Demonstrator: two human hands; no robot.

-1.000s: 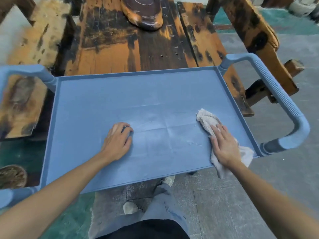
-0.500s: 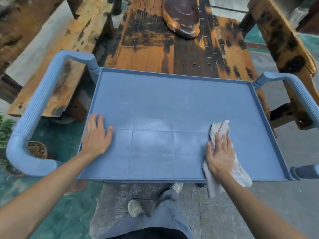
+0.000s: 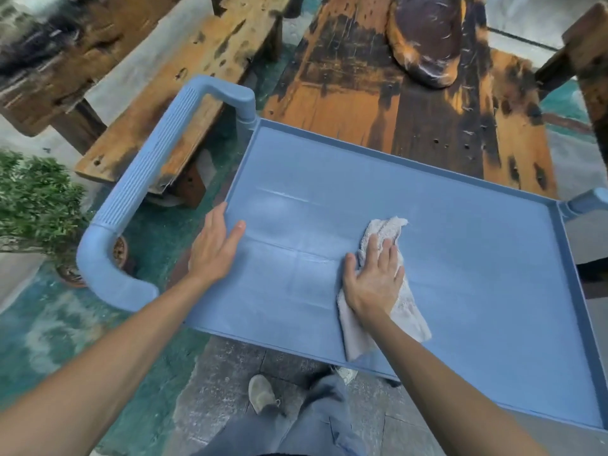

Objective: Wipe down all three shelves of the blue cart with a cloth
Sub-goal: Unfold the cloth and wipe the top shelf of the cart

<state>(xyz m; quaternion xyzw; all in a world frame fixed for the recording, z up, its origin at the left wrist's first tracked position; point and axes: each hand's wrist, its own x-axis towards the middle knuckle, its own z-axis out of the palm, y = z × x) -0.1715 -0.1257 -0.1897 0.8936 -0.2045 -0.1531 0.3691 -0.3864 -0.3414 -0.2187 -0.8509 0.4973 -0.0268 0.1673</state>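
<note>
The blue cart's top shelf (image 3: 460, 258) fills the middle of the view, with pale dusty streaks on its left half. My right hand (image 3: 373, 278) presses flat on a whitish cloth (image 3: 385, 232) near the shelf's middle; the cloth's tail hangs past the near edge. My left hand (image 3: 214, 248) lies flat on the shelf's left rim, fingers together, holding nothing. The two lower shelves are hidden under the top one.
The cart's ribbed left handle (image 3: 144, 185) curves beside my left hand. A worn wooden table (image 3: 411, 103) stands behind the cart, and wooden benches (image 3: 184, 83) are at the left. A potted plant (image 3: 36, 202) sits at far left. My shoe (image 3: 261, 393) is below the near edge.
My right hand has slid the cloth leftward from the shelf's right side to its middle. My left hand moved left to the rim. The view swung to the left.
</note>
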